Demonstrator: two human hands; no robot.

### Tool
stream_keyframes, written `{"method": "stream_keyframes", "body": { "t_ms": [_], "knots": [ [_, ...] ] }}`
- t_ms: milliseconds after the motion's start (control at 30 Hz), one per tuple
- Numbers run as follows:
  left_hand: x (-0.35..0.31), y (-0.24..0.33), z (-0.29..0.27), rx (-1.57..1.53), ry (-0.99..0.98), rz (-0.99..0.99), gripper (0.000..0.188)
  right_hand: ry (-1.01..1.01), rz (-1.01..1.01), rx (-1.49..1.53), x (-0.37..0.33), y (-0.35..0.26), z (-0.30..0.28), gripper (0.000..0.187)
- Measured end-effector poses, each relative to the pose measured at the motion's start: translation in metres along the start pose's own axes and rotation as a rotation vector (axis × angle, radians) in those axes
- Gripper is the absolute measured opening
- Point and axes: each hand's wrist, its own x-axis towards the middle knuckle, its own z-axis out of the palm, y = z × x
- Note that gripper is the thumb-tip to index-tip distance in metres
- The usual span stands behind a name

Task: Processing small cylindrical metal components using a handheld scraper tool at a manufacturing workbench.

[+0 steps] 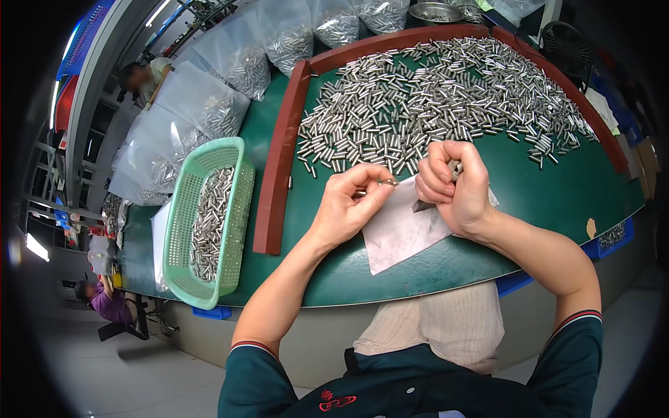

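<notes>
My left hand (352, 202) is closed, its thumb and forefinger pinching a small metal pin (388, 182) in front of my chest. Close by on the right, my right hand (454, 187) makes a fist around a grey metal piece (421, 206). A dark end of that piece shows below the fingers, and the rest is hidden in the palm. Beneath both hands a stained white cloth (397, 240) lies on the green tabletop (327, 268). Just beyond them spreads a large heap of short shiny metal pins (411, 111), loosely scattered along its near side.
Red bars (282, 174) frame the heap at left, back and right. A light green plastic basket (182, 230) holding pins stands left. Clear bags of pins (209, 104) line the far left, near a metal bowl (436, 12). A black fan (566, 52) and two people (115, 306) are around.
</notes>
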Motion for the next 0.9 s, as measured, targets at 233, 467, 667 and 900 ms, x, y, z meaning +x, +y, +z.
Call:
{"method": "stream_keyframes", "body": {
  "t_ms": [233, 467, 667, 900],
  "knots": [
    [-0.003, 0.015, 0.016, 0.391, -0.178, -0.103, 0.01, -0.01, -0.041, 0.016, -0.001, -0.003, 0.001, 0.032],
    [-0.006, 0.013, 0.018, 0.401, -0.163, -0.101, 0.011, -0.011, -0.032, 0.041, -0.004, -0.003, 0.002, 0.032],
    [-0.007, 0.015, 0.019, 0.425, -0.15, -0.113, 0.011, 0.0, -0.021, 0.057, -0.006, -0.002, 0.002, 0.033],
    [-0.006, 0.014, 0.019, 0.443, -0.158, -0.128, 0.011, -0.001, -0.035, 0.049, -0.006, -0.001, 0.002, 0.033]
  ]
}}
